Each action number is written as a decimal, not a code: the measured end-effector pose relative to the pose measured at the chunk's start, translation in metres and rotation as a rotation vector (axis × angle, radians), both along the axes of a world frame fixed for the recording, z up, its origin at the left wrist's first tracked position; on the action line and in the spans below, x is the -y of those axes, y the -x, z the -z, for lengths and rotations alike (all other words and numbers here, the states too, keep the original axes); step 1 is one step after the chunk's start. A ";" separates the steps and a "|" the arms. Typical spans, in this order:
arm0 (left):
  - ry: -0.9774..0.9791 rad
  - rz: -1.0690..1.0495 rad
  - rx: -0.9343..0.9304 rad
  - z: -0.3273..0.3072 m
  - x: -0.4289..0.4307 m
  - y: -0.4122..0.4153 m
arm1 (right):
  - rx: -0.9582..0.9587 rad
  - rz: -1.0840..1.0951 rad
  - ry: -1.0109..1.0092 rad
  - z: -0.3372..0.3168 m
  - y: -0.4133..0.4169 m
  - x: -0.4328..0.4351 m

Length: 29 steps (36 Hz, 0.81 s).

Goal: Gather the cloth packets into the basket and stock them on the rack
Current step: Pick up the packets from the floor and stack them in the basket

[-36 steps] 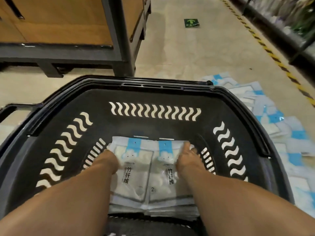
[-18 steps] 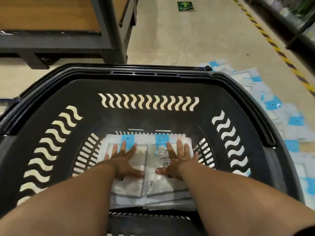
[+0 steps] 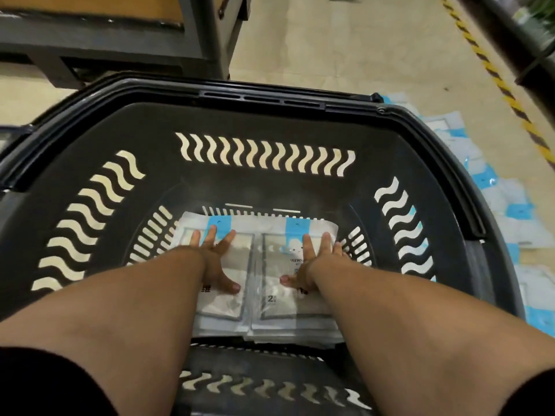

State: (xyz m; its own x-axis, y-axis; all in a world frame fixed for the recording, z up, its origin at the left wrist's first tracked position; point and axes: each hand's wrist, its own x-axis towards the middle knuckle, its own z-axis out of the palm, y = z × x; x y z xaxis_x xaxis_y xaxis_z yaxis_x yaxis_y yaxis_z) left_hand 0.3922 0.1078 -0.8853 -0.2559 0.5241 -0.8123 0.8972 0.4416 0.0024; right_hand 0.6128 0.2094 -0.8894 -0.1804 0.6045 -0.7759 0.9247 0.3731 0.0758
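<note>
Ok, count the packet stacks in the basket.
2: the left stack under the left hand, the right stack under the right hand, in the basket; lower packets mostly hidden.

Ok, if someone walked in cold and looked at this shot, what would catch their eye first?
The big black basket fills the middle of the view. Deep inside, the left hand and right hand press flat, fingers spread, on a stack of cloth packets. Loose packets lie scattered on the floor to the basket's right.
</note>
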 end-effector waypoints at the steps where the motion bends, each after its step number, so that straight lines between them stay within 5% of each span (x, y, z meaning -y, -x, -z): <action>1: 0.007 0.005 0.000 -0.002 -0.003 0.002 | 0.010 -0.007 -0.013 -0.006 0.002 0.000; 7: -0.144 -0.093 0.012 -0.036 -0.019 0.014 | 0.079 -0.354 0.020 -0.058 0.041 -0.030; 11: -0.185 -0.150 -0.059 -0.085 -0.020 0.019 | -0.119 -0.455 -0.111 -0.110 0.048 -0.032; 20: -0.596 -0.092 -0.358 -0.166 -0.020 -0.016 | -0.540 -0.559 -0.422 -0.199 0.014 -0.018; 29: -0.855 0.014 -0.523 -0.236 -0.023 -0.087 | -0.555 -0.524 -0.765 -0.272 -0.067 -0.037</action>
